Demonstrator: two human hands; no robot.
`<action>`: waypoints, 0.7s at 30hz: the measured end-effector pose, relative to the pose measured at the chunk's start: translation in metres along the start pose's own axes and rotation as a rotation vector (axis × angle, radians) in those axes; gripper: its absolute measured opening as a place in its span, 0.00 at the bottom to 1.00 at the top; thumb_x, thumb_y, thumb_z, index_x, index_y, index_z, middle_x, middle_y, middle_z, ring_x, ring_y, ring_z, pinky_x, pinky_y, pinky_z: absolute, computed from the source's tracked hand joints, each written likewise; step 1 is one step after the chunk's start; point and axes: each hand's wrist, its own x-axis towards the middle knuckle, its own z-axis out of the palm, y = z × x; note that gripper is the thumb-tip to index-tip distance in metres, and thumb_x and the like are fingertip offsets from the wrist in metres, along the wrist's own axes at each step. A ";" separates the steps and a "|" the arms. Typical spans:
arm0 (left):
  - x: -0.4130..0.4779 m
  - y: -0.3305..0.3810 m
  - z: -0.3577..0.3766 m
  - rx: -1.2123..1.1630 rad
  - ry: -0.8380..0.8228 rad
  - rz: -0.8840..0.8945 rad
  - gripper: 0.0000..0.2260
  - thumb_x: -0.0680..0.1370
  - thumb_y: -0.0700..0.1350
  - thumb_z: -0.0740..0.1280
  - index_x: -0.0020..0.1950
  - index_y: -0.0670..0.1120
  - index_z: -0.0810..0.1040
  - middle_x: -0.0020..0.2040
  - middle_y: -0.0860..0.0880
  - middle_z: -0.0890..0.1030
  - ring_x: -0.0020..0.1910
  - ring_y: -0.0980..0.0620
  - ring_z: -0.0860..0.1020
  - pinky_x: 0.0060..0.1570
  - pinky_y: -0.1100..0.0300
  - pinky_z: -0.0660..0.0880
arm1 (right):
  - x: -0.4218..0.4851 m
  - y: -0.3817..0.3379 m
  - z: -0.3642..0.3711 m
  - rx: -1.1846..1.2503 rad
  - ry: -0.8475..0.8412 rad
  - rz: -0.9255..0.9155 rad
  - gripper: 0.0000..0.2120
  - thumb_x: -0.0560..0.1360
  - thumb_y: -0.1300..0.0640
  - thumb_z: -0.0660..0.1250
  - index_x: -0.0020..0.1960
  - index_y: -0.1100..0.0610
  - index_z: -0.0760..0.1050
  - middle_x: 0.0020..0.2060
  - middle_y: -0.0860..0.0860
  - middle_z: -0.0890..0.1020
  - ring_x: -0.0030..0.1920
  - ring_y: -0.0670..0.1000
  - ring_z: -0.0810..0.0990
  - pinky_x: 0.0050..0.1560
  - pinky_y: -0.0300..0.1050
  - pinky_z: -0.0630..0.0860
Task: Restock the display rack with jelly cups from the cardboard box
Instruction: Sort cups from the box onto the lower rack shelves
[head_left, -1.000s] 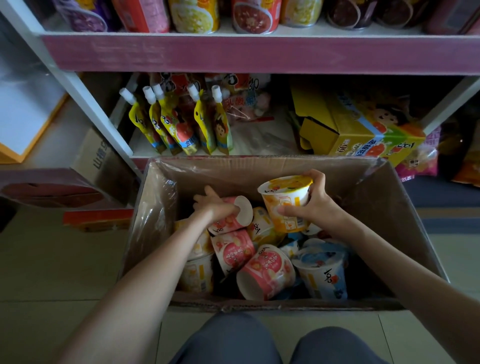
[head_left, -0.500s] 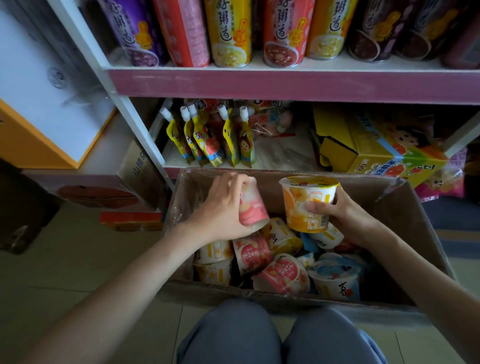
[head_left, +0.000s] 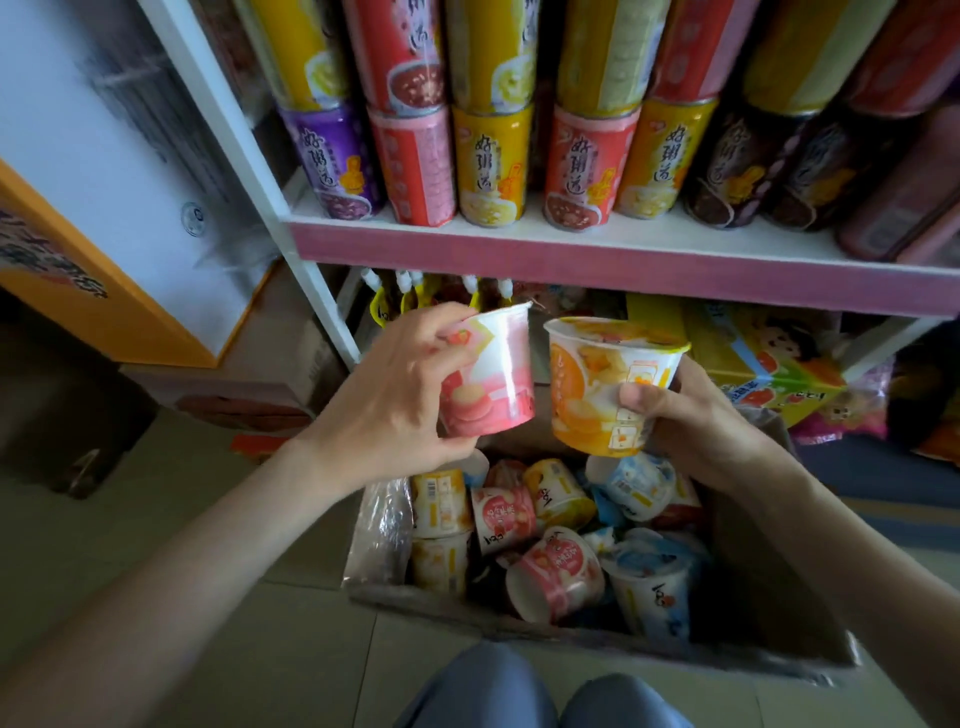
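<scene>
Left hand (head_left: 384, 410) is grasping a pink cup (head_left: 493, 384), right hand (head_left: 696, 426) an orange cup (head_left: 608, 384), rims up above the box (head_left: 753, 571), near the rack (head_left: 623, 270), probably for shelving upright.

Shop: stocked display rack (head_left: 597, 260), cans (head_left: 491, 166)

Cans (head_left: 491, 166) are seen stacked two high up top. Spouted pouches (head_left: 382, 306) are lined up just below, a yellow carton (head_left: 753, 358) is set at right, and an orange-edged panel (head_left: 104, 171) is glimpsed at left.
</scene>
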 end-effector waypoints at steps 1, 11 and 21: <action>0.008 0.005 -0.014 0.000 0.019 -0.005 0.32 0.65 0.47 0.76 0.61 0.44 0.61 0.63 0.40 0.65 0.56 0.43 0.73 0.56 0.52 0.73 | -0.004 -0.015 0.006 -0.006 0.003 0.009 0.34 0.62 0.51 0.76 0.64 0.63 0.71 0.51 0.58 0.83 0.49 0.57 0.83 0.44 0.47 0.80; 0.096 0.056 -0.177 -0.044 0.076 -0.012 0.30 0.60 0.45 0.78 0.55 0.43 0.65 0.64 0.40 0.66 0.58 0.44 0.70 0.55 0.53 0.71 | -0.054 -0.187 0.068 0.015 0.029 -0.022 0.35 0.61 0.54 0.74 0.65 0.63 0.70 0.56 0.60 0.81 0.56 0.60 0.81 0.50 0.47 0.78; 0.205 0.105 -0.322 0.049 0.033 0.081 0.25 0.66 0.49 0.72 0.56 0.45 0.65 0.64 0.41 0.65 0.68 0.47 0.62 0.67 0.59 0.61 | -0.124 -0.361 0.105 0.033 0.104 0.000 0.46 0.53 0.45 0.83 0.65 0.58 0.69 0.56 0.56 0.82 0.57 0.58 0.81 0.50 0.48 0.79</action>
